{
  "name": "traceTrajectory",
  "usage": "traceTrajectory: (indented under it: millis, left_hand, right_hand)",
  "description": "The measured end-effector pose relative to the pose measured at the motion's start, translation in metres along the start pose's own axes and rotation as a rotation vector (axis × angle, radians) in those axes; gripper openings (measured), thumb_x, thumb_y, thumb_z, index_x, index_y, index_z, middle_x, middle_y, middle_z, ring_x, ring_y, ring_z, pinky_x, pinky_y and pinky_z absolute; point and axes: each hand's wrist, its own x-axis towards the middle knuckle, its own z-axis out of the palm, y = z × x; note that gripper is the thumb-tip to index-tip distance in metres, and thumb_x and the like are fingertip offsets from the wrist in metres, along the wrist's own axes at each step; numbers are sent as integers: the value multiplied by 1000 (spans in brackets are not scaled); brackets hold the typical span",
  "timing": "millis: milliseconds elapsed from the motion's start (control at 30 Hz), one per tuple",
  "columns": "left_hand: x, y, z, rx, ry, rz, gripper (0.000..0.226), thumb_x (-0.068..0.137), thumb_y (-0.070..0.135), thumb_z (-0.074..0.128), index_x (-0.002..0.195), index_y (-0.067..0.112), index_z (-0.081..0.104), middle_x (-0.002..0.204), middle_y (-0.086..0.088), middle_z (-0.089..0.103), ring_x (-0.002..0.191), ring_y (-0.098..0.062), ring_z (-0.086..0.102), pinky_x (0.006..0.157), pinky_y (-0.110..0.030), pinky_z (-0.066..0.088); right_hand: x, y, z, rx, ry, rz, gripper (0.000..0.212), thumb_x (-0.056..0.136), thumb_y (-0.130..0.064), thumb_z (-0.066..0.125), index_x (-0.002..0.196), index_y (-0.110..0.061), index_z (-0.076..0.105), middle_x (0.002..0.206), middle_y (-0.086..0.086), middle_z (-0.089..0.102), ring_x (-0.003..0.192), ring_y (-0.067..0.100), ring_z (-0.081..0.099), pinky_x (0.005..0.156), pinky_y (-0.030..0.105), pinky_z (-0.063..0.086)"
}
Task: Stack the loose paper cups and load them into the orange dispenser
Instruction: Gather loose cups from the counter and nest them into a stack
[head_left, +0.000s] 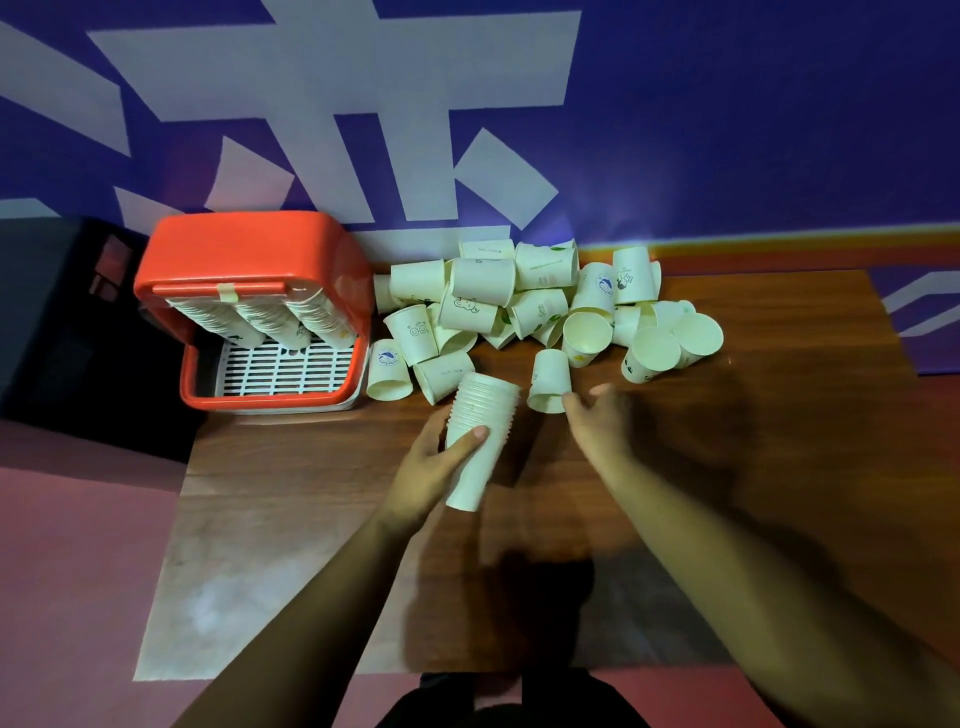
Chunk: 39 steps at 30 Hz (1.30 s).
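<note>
My left hand (436, 457) grips a tall stack of nested cream paper cups (480, 441), rims pointing away from me, held tilted over the wooden table (322, 519). My right hand (597, 415) is blurred, fingers spread, its fingertips touching the rim of a single upturned cup (549, 379). Behind them lies a pile of loose paper cups (519, 306), tipped in all directions. The orange dispenser (249, 275) stands at the table's far left, with three rows of stacked cups (265, 317) inside above a white grille (285, 369).
A blue wall with white shapes (727, 130) rises right behind the pile. A dark box (67, 322) sits left of the dispenser. The table's left edge drops to a pink floor (78, 571).
</note>
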Motion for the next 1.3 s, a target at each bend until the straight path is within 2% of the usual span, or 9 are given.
traceTrajectory:
  millis: [200,300,433,600,700,800,1033,1200,1300]
  left_hand:
    - [11,-6,-6,44,80,-29,58,77,49,81,127,33,59,117,8,69,107,-16,68,85,-38,59]
    - [14,-6,-10,76,94,-21,56,79,45,80,128,32,58,117,9,69,107,-13,67,78,-25,55]
    - [22,-9,-16,121,106,-25,60,79,44,81,131,31,56,118,11,68,109,-11,66,87,-30,57]
    - [33,-8,-22,251,79,25,67,76,27,87,134,22,53,122,6,64,111,-1,61,87,-17,51]
    - [38,0,-23,326,23,109,64,75,0,84,127,15,51,118,5,59,103,13,58,81,-9,47]
    - [46,4,-25,418,-51,176,69,70,7,89,127,25,54,123,3,59,114,3,57,87,-10,46]
    - [54,19,7,512,-211,261,76,66,14,92,128,40,56,124,20,59,121,-6,54,95,-20,48]
    - [57,24,30,338,-145,222,68,70,11,90,128,27,58,120,9,65,115,-7,60,92,-19,50]
    - [58,26,37,290,-123,197,63,73,6,87,125,28,58,114,19,66,109,1,61,86,-14,49]
  right_hand:
    - [48,-16,32,-86,-79,102,82,85,-59,60,134,3,41,133,20,48,121,35,50,92,39,45]
    - [56,-16,41,-90,-146,169,71,88,-52,61,132,1,44,130,20,54,113,36,58,79,35,46]
    - [55,-1,41,-49,-210,123,64,86,-43,68,128,0,47,125,19,59,107,35,61,71,30,42]
    - [36,6,15,342,-402,167,59,75,-37,76,120,-14,47,117,10,59,98,23,64,84,38,56]
    - [23,0,-19,491,-492,18,51,75,-31,79,119,-26,54,118,4,59,101,19,66,89,40,57]
    - [20,-9,-51,315,-510,-196,53,69,-42,81,117,-39,58,115,-7,61,101,8,63,89,33,55]
    - [18,-20,-60,94,-626,-377,85,65,-50,83,139,-30,46,134,-10,56,117,5,57,101,33,49]
    - [34,0,-53,114,-212,-404,58,82,-59,61,125,-21,58,121,-3,64,110,9,60,96,35,49]
    - [65,18,-70,-33,143,-333,42,87,-35,67,118,-6,61,103,15,66,100,30,62,84,35,47]
